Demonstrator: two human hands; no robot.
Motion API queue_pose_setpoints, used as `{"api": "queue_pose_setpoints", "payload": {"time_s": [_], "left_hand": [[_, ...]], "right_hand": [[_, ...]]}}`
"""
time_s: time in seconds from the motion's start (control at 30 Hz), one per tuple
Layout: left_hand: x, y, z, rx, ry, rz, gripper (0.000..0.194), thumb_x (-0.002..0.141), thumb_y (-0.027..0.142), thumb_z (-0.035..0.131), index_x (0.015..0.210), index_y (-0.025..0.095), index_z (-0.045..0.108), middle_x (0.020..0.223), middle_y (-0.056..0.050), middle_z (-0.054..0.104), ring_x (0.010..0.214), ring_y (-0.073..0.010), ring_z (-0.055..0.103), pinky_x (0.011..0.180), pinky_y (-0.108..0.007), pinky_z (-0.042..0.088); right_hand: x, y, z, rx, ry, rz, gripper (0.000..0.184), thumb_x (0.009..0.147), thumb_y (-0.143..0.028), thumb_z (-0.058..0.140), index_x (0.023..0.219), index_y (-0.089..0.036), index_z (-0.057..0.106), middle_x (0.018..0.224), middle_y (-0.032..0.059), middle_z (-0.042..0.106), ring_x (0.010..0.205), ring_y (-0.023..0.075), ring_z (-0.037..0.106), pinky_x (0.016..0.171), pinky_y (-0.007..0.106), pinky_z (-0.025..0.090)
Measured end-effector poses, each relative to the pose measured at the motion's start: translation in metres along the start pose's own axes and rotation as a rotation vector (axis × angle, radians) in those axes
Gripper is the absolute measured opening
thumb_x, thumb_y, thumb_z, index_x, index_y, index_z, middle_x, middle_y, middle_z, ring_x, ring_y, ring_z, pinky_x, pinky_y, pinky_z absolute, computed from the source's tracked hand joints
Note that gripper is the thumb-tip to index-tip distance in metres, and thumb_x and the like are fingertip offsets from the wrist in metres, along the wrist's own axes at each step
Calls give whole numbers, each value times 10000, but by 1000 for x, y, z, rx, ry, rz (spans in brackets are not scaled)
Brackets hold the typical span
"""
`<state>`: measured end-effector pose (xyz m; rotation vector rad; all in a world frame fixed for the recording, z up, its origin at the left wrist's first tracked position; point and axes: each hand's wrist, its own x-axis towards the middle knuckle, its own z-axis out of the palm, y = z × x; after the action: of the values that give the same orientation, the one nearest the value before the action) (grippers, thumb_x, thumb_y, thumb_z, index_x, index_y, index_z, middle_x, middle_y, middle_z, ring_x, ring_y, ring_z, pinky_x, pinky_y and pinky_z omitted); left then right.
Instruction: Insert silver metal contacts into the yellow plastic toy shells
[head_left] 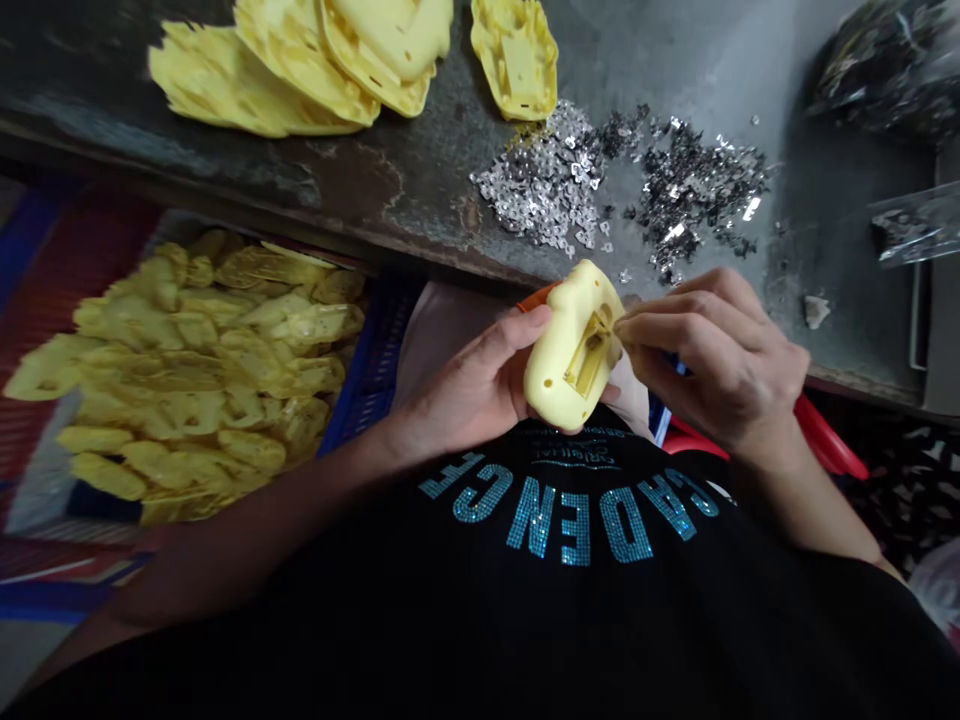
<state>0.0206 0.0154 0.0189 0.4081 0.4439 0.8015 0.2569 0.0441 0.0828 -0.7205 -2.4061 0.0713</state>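
My left hand point(480, 385) is closed around a pale yellow plastic shell point(551, 360), tilted above my lap. The shell has a rectangular recess, like a battery compartment, and a few small round holes. At the recess's upper right edge, the fingertips of my right hand point(705, 345) are pinched together. Whatever they hold is too small or too hidden to make out. Just beyond, on the bench, lie a heap of small silvery metal plates point(551, 185) and a second heap of shiny metal clips point(690, 185).
Stacked yellow shells point(300, 65) and a single shell point(517, 60) rest on the metal bench point(420, 190). Below at left, a blue crate point(375, 350) holds many yellow shells. Plastic bags of metal parts point(892, 70) lie at right, with a whitish lump point(816, 311) nearer.
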Motion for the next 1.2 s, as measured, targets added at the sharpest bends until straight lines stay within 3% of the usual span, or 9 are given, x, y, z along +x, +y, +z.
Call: {"api": "queue_pose_setpoints", "payload": {"time_s": [0.13,0.23,0.37,0.47,0.57,0.67,0.8,1.0,1.2], "left_hand": [[-4,-3,2,69,60,83,608,1022,569,779,1548,296,646,1334,-81,838,1145,-330,856,732,-335,726],[-9,-6,6,177,145,156,612,1013,479,819,1578,342,630,1431,-45,818,1247,-338,831,859,-369,732],[-12,-5,12,221,171,164,634,987,484,851,1561,339,625,1371,-50,847,1248,-364,835,835,-380,728],[-9,-3,17,177,162,162,544,982,537,850,1438,285,693,1366,-66,848,1266,-372,825,821,-376,737],[-6,-3,20,145,175,166,513,966,570,856,1352,258,728,1335,-82,853,1267,-371,820,768,-357,739],[-7,-6,19,156,234,190,487,972,519,861,1373,274,733,1357,-68,843,1268,-343,821,834,-353,742],[-11,-9,19,224,250,208,514,1004,456,843,1475,308,703,1408,-55,832,1280,-327,821,897,-340,723],[-10,-10,23,285,197,226,573,1021,373,845,1556,306,652,1504,-70,792,1325,-311,800,992,-349,698],[-10,-10,18,230,242,138,607,972,451,878,1517,292,665,1382,-78,830,1130,-278,861,744,-268,696]], "right_hand": [[-8,9,11,204,65,270,178,1064,-276,783,1235,-281,735,1161,58,825,1012,235,759,811,421,627],[-13,15,22,509,-12,492,459,1008,-458,860,1411,-298,711,1379,85,773,1152,261,767,833,406,663],[-18,17,30,680,-23,598,630,937,-588,910,1476,-345,695,1451,61,746,1133,250,768,884,399,688],[-21,15,30,630,72,549,530,981,-528,871,1449,-342,704,1430,70,739,1076,241,761,860,414,676],[-20,9,25,414,181,417,211,1038,-416,808,1204,-288,784,1162,62,768,1026,250,744,859,437,645],[-16,1,18,211,151,304,55,1056,-297,780,1052,-244,792,1031,52,758,982,248,729,864,447,604],[-11,-6,15,-10,87,209,21,1046,-236,774,1036,-223,762,1035,61,787,908,251,685,830,460,526],[-12,-5,28,-184,11,279,106,1046,-298,736,974,-263,666,1028,60,739,934,269,644,884,474,530],[-15,-2,28,-48,-10,285,58,1038,-239,631,984,-259,636,982,67,683,935,262,646,829,451,592]]}}
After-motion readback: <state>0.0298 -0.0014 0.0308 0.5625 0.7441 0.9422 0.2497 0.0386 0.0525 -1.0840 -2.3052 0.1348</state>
